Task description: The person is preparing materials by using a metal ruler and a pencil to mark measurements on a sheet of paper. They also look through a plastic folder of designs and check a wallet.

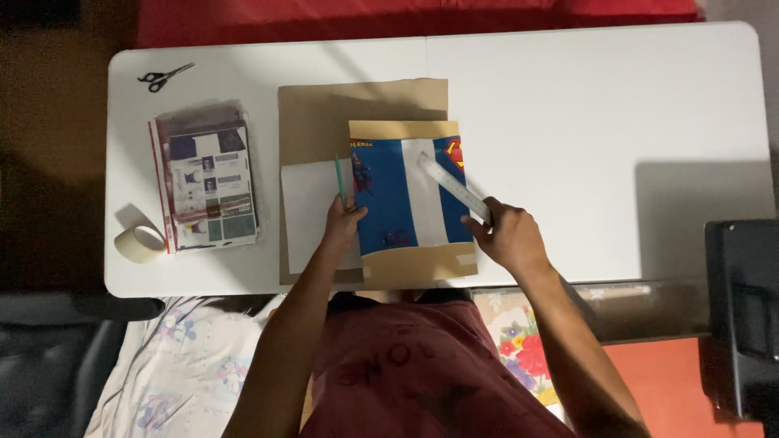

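My left hand (344,221) grips a thin green pencil (339,178) that points away from me over the left edge of a blue printed book cover (388,195). My right hand (510,237) holds one end of a clear plastic ruler (451,185), which slants up and left across the cover. The cover lies partly wrapped in brown paper (361,101), with tape strips at its near right corner. A white sheet (308,203) lies just left of the cover, under my left wrist.
On the white table (600,122), a stack of printed booklets in a clear sleeve (207,186) lies at the left. Black scissors (165,77) sit at the far left corner and a tape roll (139,242) near the front left edge. A dark chair (742,308) stands at right.
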